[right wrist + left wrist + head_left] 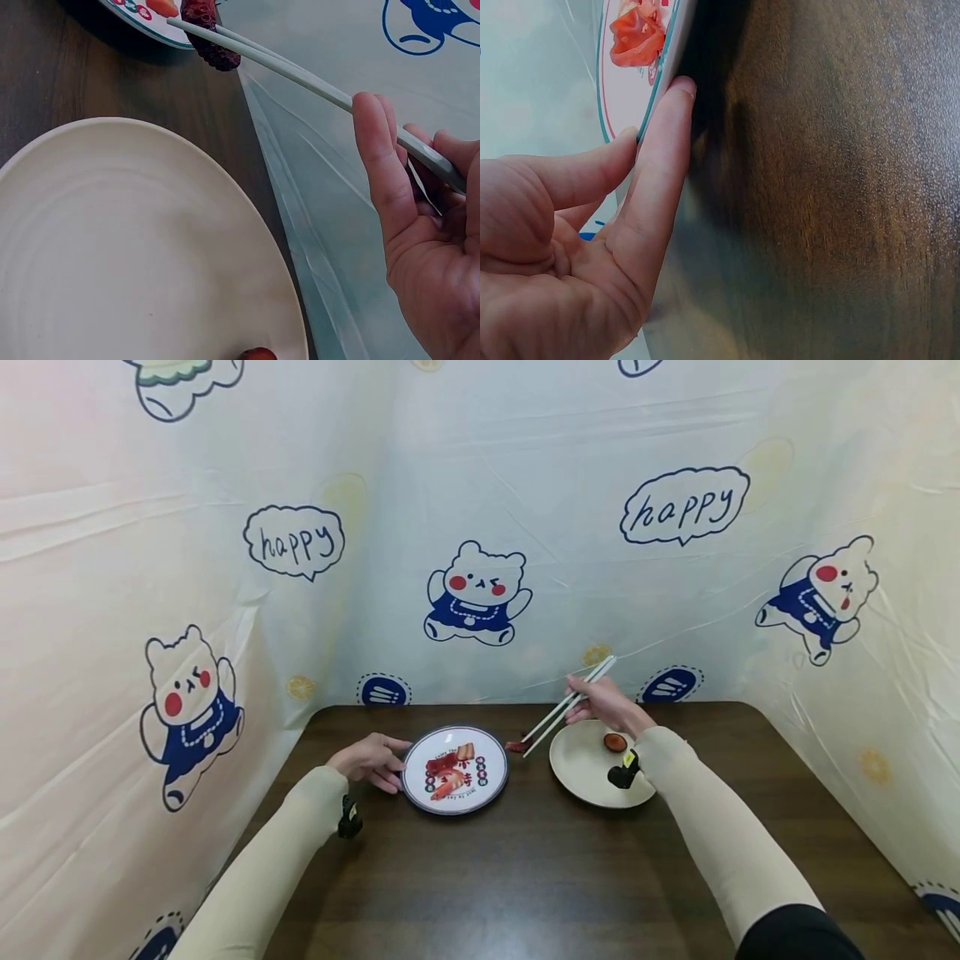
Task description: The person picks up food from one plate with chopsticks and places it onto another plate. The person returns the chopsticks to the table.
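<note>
My left hand (371, 760) pinches the left edge of a white plate (417, 760) with a blue rim, thumb above and fingers against its outer side. Printed lettering and red and orange food-like pieces (637, 36) show on that plate. In my right hand (606, 700) I hold a pair of pale chopsticks (285, 69). Their tips grip a dark red, wrinkled dried date (219, 57), raised just right of the blue-rimmed plate. Below my right wrist sits a cream plate (577, 772), bearing a round reddish-brown piece (615, 742), perhaps another date.
Both plates stand on a dark brown wooden table (480, 885). A pale plastic sheet (375, 568) printed with bears and "happy" bubbles hangs behind the table and along its sides. Each wrist carries a small black camera (349, 818).
</note>
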### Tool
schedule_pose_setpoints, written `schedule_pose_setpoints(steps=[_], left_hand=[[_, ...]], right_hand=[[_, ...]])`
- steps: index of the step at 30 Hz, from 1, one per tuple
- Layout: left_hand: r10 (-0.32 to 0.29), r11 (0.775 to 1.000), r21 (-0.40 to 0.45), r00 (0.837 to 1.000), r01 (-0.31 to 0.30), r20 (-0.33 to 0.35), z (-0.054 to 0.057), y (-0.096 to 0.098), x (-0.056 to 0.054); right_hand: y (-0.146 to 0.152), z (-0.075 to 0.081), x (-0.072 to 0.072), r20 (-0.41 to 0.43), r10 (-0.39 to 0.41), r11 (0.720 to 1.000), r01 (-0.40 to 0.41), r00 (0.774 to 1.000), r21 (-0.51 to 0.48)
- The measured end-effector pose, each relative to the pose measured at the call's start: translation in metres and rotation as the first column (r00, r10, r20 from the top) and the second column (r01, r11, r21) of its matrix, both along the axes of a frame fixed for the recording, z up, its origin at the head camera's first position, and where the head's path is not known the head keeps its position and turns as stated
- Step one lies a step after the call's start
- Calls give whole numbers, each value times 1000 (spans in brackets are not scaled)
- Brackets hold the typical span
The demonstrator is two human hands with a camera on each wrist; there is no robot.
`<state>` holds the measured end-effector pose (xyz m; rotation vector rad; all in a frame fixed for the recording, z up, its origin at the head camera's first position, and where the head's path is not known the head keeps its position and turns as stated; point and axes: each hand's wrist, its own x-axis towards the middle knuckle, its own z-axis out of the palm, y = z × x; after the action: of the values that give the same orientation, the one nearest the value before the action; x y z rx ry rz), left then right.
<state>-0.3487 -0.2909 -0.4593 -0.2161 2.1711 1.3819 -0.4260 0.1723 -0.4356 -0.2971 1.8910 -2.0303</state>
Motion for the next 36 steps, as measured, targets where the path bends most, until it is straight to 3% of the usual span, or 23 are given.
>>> schedule_pose_setpoints(steps=[36], left_hand=[[9, 1000, 4, 1000, -9, 4, -5, -1, -3]], right_hand=[[-46, -9, 3, -12, 35, 999, -35, 999, -12]])
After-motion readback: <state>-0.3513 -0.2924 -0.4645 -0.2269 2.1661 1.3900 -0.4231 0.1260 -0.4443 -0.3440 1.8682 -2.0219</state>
